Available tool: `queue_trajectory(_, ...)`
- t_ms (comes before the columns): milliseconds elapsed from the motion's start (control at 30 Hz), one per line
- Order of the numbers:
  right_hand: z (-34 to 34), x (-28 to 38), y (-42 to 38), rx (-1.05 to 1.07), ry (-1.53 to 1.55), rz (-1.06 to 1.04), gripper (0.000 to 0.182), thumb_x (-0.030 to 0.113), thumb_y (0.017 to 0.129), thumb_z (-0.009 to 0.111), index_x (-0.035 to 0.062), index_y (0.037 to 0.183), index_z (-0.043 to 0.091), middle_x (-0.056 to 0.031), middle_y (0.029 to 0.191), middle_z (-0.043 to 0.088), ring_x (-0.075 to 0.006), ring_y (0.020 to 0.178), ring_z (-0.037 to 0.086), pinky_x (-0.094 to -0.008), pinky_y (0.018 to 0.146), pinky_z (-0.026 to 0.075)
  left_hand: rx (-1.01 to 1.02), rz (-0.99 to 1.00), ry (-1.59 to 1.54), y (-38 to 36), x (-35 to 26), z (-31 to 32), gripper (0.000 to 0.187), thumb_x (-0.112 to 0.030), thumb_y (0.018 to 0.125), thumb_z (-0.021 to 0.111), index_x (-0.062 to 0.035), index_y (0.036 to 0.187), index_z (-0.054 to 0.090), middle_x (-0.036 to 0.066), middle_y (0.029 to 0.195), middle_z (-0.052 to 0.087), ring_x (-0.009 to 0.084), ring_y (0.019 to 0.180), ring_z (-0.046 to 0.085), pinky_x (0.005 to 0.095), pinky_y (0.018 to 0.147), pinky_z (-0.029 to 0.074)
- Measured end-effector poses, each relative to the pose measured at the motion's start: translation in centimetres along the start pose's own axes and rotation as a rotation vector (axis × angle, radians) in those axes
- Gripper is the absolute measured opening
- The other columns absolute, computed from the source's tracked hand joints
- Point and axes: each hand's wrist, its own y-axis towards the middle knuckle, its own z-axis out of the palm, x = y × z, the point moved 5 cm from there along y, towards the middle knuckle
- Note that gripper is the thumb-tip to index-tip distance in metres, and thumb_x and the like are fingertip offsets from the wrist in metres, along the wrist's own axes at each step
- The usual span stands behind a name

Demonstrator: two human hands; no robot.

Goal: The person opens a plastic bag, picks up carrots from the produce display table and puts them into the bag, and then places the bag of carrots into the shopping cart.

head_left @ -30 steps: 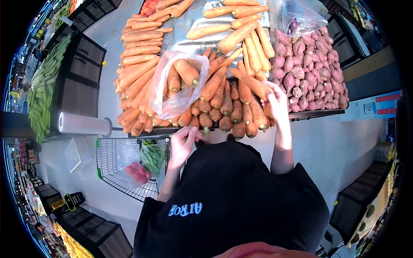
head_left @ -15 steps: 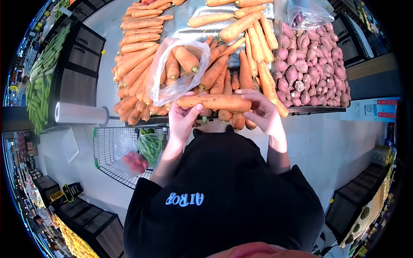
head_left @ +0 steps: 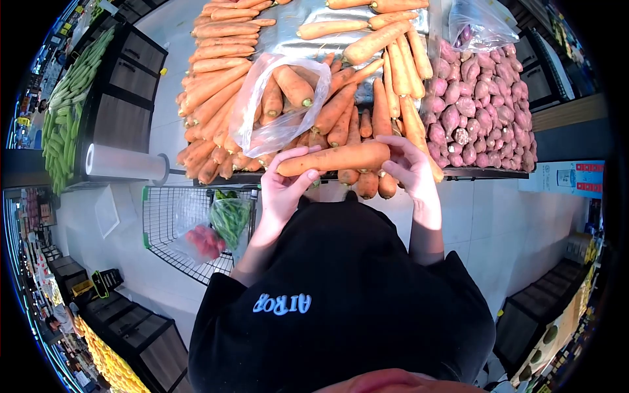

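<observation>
A large orange carrot [head_left: 335, 159] lies level between my two hands, in front of the carrot display. My left hand [head_left: 283, 182] grips its narrower end, thumb below and fingers behind. Around the thick end close the fingertips of my right hand [head_left: 411, 169]. Just beyond my left hand, an opened clear plastic bag [head_left: 261, 145] rests on the heap with several carrots [head_left: 292, 86] inside its mouth. More loose carrots [head_left: 219, 92] are piled on both sides of the bag.
Purple sweet potatoes [head_left: 475, 108] fill the right of the stand, a plastic bag [head_left: 481, 26] lying on them. At left are a bag roll [head_left: 124, 162] and a wire cart [head_left: 171, 226] holding bagged green vegetables [head_left: 229, 221] and red produce [head_left: 205, 242]. Green pods [head_left: 69, 105] stand farther left.
The view has shifted slightly, so the display appears farther right. Both hands still hold the carrot, which now tilts a little, its right end higher.
</observation>
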Motion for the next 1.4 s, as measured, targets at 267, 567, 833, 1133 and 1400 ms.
queue_trajectory(267, 0.3, -3.7, 0.8, -0.024, -0.029, 0.295, 0.045, 0.034, 0.109, 0.034, -0.0026, 0.113, 0.061, -0.0086, 0.080, 0.064, -0.0113, 0.053, 0.056, -0.0236, 0.051, 0.046, 0.013, 0.039, -0.003, -0.4, 0.5, 0.3, 0.042, 0.004, 0.090, 0.067, 0.0025, 0.128, 0.051, 0.024, 0.131, 0.060, 0.0234, 0.092, 0.072, 0.0324, 0.080, 0.060)
queue_trajectory(567, 1.8, -2.3, 0.8, 0.055, -0.046, 0.056, 0.039, 0.036, 0.102, 0.056, 0.0002, 0.116, 0.060, -0.0043, 0.079, 0.063, -0.0087, 0.058, 0.058, -0.0210, 0.051, 0.046, 0.009, -0.099, 0.041, -0.2, 1.7, -0.7, 0.049, 0.001, 0.090, 0.071, 0.0031, 0.133, 0.049, 0.018, 0.118, 0.067, 0.0188, 0.096, 0.070, 0.0280, 0.077, 0.058)
queue_trajectory(833, -1.2, 3.3, 1.7, -0.283, 0.116, -0.215, 0.033, 0.020, 0.098, 0.061, 0.0000, 0.124, 0.056, -0.0041, 0.098, 0.064, -0.0065, 0.078, 0.057, -0.0204, 0.063, 0.047, -0.089, 0.285, 0.645, 1.4, -6.9, -0.8, 0.019, -0.001, 0.087, 0.073, 0.0002, 0.106, 0.071, 0.004, 0.085, 0.074, 0.0060, 0.069, 0.063, 0.0215, 0.065, 0.050)
queue_trajectory(1133, 4.1, 5.8, 6.0, -0.393, -0.668, -0.657, 0.043, 0.015, 0.085, 0.075, 0.0046, 0.123, 0.058, -0.0145, 0.105, 0.062, -0.0261, 0.094, 0.063, -0.0339, 0.083, 0.050, -0.352, 0.296, 1.441, 10.8, -11.5, -2.5, 0.036, -0.029, 0.084, 0.076, -0.0058, 0.110, 0.068, 0.007, 0.081, 0.071, 0.0236, 0.071, 0.068, 0.0331, 0.070, 0.053)
queue_trajectory(1400, 11.4, 3.0, 12.3, -0.236, -0.849, -0.772, 0.047, 0.014, 0.085, 0.071, 0.0081, 0.131, 0.059, -0.0154, 0.108, 0.060, -0.0330, 0.099, 0.061, -0.0408, 0.089, 0.051, -0.443, 0.364, 1.370, 13.5, -15.6, -2.7, 0.022, -0.028, 0.082, 0.078, -0.0076, 0.089, 0.075, 0.002, 0.071, 0.068, 0.0133, 0.066, 0.065, 0.0282, 0.066, 0.050)
